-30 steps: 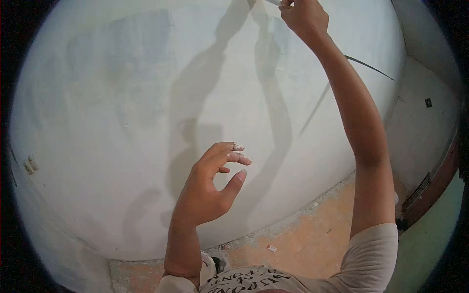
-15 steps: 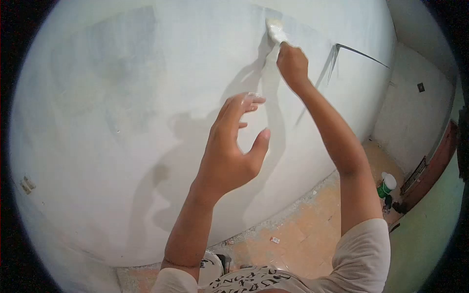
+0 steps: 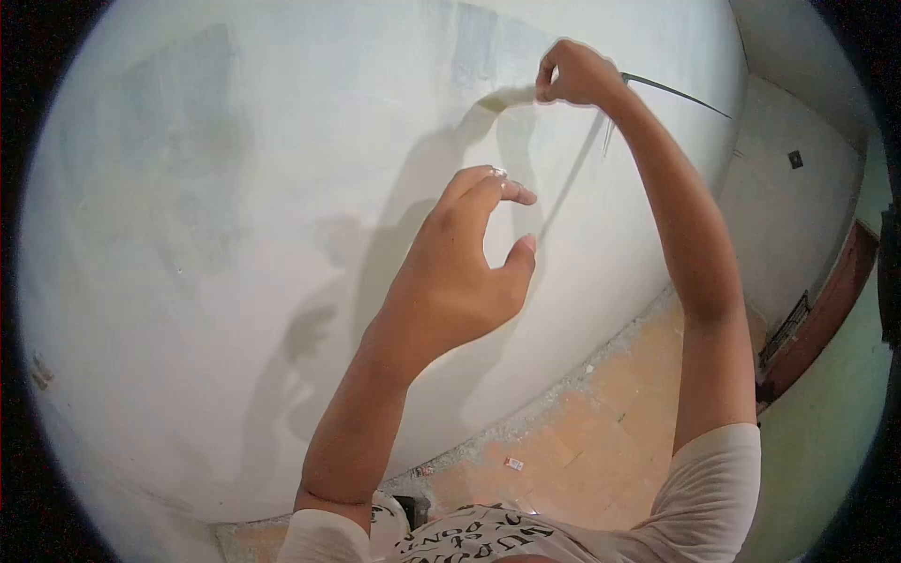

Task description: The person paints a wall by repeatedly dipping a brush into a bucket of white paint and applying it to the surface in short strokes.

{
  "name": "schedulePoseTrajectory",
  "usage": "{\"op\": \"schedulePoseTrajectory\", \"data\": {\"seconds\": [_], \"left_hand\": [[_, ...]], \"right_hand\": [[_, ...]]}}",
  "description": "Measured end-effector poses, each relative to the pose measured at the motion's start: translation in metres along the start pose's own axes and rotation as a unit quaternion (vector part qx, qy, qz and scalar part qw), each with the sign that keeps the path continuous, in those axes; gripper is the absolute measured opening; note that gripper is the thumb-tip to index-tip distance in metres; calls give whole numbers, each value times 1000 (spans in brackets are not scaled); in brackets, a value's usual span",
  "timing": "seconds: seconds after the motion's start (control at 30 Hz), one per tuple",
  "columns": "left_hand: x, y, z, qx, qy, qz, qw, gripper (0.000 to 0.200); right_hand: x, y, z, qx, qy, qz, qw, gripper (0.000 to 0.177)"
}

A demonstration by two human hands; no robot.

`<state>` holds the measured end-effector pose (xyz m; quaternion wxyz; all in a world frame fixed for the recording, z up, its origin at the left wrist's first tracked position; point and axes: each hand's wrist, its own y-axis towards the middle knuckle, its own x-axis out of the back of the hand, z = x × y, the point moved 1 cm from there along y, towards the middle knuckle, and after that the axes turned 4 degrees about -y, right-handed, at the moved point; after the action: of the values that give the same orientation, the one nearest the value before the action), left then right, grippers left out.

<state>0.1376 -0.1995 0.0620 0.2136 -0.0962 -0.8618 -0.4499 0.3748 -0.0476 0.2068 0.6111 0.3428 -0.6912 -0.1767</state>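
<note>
My right hand (image 3: pixel 580 75) is closed round the handle of a paintbrush (image 3: pixel 505 99), fingers and thumb curled in. The brush points left, its bristles at the pale wall (image 3: pixel 310 375), just below a greyish patch (image 3: pixel 477 52) of thinner paint. Lower and nearer to me, my left hand (image 3: pixel 460 258) is held up in front of the wall with nothing in it. Its fingers are bent and stand apart from the thumb, and white paint marks a fingertip.
A dark-edged gap (image 3: pixel 676 94) in the wall lies right of my right hand. The orange tiled floor (image 3: pixel 582 432) has a small packet (image 3: pixel 513 464) on it. Part of a white tub (image 3: pixel 386 527) shows by my left elbow. A reddish door frame (image 3: pixel 831 300) stands far right.
The brush has gone from upright, high on the wall, to lying sideways and lower, and my right hand has turned with it. My left hand has shifted slightly right, still empty.
</note>
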Motion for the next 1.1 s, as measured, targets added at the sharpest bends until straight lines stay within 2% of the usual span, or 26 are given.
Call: {"op": "schedulePoseTrajectory", "data": {"seconds": [0.03, 0.07, 0.1, 0.17, 0.23, 0.37, 0.5, 0.57, 0.6, 0.63, 0.7, 0.73, 0.77, 0.8, 0.87, 0.9, 0.97, 1.07, 1.1], "left_hand": [[1, -3, 2, -6, -2, 7, 1000, 34], [-1, -8, 4, 0, 16, -5, 1000, 33], [0, -11, 5, 0, 20, -8, 1000, 33], [1, -16, 4, 17, 16, -4, 1000, 32], [2, -19, 2, 23, 16, -4, 1000, 31], [1, -20, 2, 42, 38, -23, 998, 30], [1, -22, 1, 55, 39, -26, 997, 31], [2, -22, 1, 43, 38, -25, 998, 31], [2, -21, 2, 42, 36, -24, 998, 31], [1, -21, 3, 42, 23, -22, 999, 31], [2, -21, 3, 43, 8, -19, 999, 32], [2, -21, 1, 51, -23, -19, 998, 32], [2, -21, 1, 59, -55, -19, 997, 32], [3, -21, 0, 59, -56, -17, 997, 32], [5, -20, -1, 56, -62, -2, 996, 32], [7, -18, -3, 57, -64, -1, 996, 32], [11, -14, -6, 76, -81, 8, 994, 32], [12, -9, -6, 75, -76, -4, 994, 31], [12, -9, -6, 75, -77, -3, 994, 31]], "right_hand": [[5, 11, 4, 1, -31, -36, 999, 24], [8, 29, 5, -16, -58, -18, 998, 27], [26, 33, 14, 5, -62, -8, 998, 16], [51, 48, 23, -62, -72, -14, 995, 14], [68, 56, 25, -93, -97, -47, 990, 23], [81, 58, 15, -96, -49, -144, 984, 22], [84, 39, 17, -132, 10, -185, 974, 14], [61, 38, 12, -103, 42, -318, 941, 10], [34, 43, 13, -87, 51, -415, 904, 9], [10, 50, 13, -81, 33, -389, 917, 14], [-36, 22, 45, 11, -68, -347, 935, 14], [-62, 14, 59, 16, -81, -356, 931, 7], [-78, 3, 74, -2, -121, -347, 930, 8], [-91, -8, 83, -12, -71, -334, 940, 28], [-111, -25, 97, -62, -31, -287, 955, 35], [-124, -34, 99, -53, -5, -303, 952, 38], [-131, -56, 108, -35, -26, -278, 960, 25], [-120, -86, 108, 0, 14, -194, 981, 24], [-118, -90, 102, -1, 13, -194, 981, 24]]}}
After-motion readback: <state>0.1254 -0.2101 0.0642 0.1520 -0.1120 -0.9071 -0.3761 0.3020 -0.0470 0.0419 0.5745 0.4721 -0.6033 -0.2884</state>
